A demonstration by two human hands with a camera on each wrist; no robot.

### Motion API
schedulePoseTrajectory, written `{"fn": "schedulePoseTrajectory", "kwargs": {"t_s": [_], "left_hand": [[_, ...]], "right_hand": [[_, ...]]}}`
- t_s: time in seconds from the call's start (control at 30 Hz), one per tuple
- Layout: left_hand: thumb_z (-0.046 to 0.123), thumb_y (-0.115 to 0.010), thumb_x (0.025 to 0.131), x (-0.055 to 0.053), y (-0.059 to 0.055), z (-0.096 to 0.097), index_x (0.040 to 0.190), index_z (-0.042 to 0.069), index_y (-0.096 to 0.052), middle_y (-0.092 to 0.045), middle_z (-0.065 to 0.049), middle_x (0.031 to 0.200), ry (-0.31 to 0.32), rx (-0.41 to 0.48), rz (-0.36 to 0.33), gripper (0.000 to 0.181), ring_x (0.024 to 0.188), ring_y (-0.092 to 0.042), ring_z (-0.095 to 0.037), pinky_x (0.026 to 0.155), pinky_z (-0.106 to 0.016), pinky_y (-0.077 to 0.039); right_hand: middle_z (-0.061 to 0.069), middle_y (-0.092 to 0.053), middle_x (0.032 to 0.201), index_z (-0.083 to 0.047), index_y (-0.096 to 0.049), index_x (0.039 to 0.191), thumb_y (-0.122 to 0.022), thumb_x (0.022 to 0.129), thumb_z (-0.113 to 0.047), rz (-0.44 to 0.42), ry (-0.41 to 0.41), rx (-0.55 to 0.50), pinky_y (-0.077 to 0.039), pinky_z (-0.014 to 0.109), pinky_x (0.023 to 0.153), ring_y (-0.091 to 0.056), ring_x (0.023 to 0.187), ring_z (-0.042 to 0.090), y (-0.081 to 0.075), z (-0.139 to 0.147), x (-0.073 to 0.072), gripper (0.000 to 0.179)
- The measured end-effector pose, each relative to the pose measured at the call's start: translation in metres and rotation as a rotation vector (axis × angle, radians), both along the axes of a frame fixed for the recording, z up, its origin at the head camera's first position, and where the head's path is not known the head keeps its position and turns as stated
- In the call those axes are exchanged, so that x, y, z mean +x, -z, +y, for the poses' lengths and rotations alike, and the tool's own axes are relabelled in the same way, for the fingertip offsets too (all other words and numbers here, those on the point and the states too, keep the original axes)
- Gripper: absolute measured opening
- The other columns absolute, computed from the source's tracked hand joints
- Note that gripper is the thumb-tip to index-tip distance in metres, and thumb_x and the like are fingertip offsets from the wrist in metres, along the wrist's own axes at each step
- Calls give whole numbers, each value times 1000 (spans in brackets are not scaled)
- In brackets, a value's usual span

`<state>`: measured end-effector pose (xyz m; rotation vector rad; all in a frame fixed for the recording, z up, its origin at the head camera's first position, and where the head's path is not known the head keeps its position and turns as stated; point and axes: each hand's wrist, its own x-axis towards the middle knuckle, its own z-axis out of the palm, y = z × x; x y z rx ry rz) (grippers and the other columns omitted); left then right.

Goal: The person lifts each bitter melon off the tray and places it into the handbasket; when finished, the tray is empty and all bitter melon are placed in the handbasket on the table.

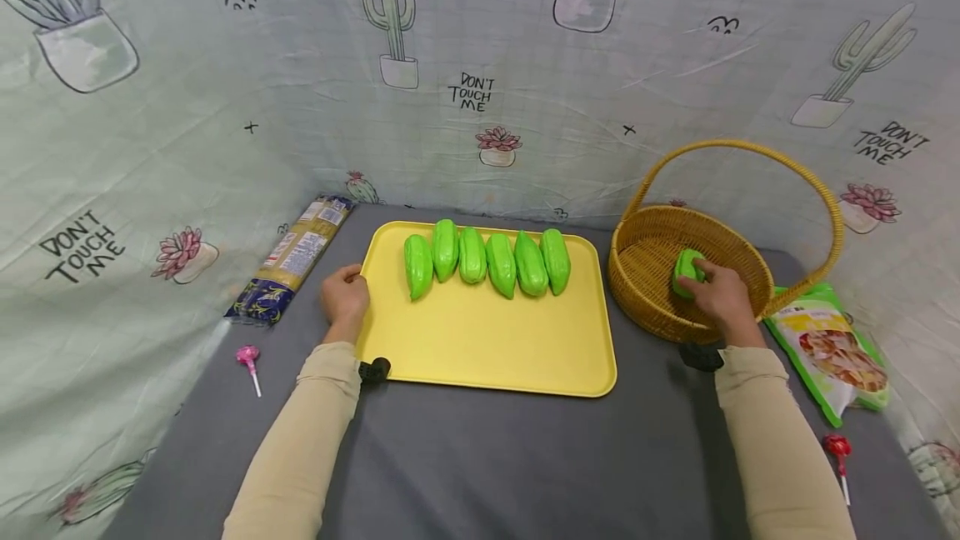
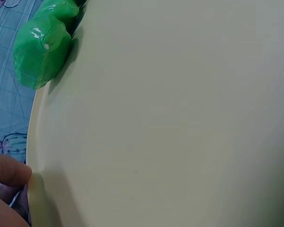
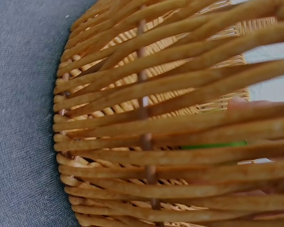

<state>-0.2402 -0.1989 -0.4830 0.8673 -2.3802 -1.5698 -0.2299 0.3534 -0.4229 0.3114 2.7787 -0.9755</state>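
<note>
In the head view, my left hand [image 1: 346,296] holds the left rim of a yellow tray [image 1: 480,348], its fingertips at the edge in the left wrist view. Several glossy green ridged fruits, like star fruits [image 1: 501,265], lie side by side along the tray's far side. My right hand [image 1: 723,298] reaches into a brown wicker basket [image 1: 652,319] right of the tray. There it grips another green star fruit [image 1: 686,272], partly covered by the fingers. From the right wrist, the woven wall [image 3: 146,127] hides most of that hand and fruit.
A tall handle [image 1: 750,146] arches over the basket. Right of it lies a green-and-white food packet [image 1: 832,348], with a red lollipop [image 1: 837,446] nearer. A long blue-and-gold packet [image 1: 292,261] and a pink lollipop [image 1: 247,355] lie left of the tray. Printed cloth [image 1: 450,148] hangs behind.
</note>
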Motion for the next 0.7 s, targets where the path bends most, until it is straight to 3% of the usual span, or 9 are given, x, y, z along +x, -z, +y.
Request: {"fn": "schedulePoseTrajectory", "kwargs": {"t_s": [0.2,0.3,0.53,0.7], "left_hand": [[11,-46,105,0,2,5,135,7,-67,-65,-17,135,-13,-8,2,37,124,-60,-36,103,-50,-49],[9,-47,105,0,-1,1,134,7,-68,-66,-17,134,-34,-10,15,36,122,-61,-36,102,-50,-50],[9,-47,105,-5,5,9,133,7,-68,-66,-17,133,12,-12,50,35,120,-63,-36,98,-49,-53],[8,-49,104,0,5,1,130,7,-70,-68,-17,130,-26,-26,39,34,118,-64,-35,96,-48,-53]], "right_hand": [[43,-24,156,2,-19,161,-48,108,-36,24,11,68,-38,69,106,-32,135,63,3,4,5,71],[45,-26,154,5,-20,159,-47,108,-39,42,-18,101,-36,71,107,-31,133,65,0,0,1,72],[52,-29,144,15,-21,154,-40,108,-43,61,-79,203,-27,77,106,-31,127,70,-3,10,6,76],[54,-28,141,18,-19,152,-39,109,-43,38,-122,217,-22,78,107,-31,125,71,1,2,1,78]]}}
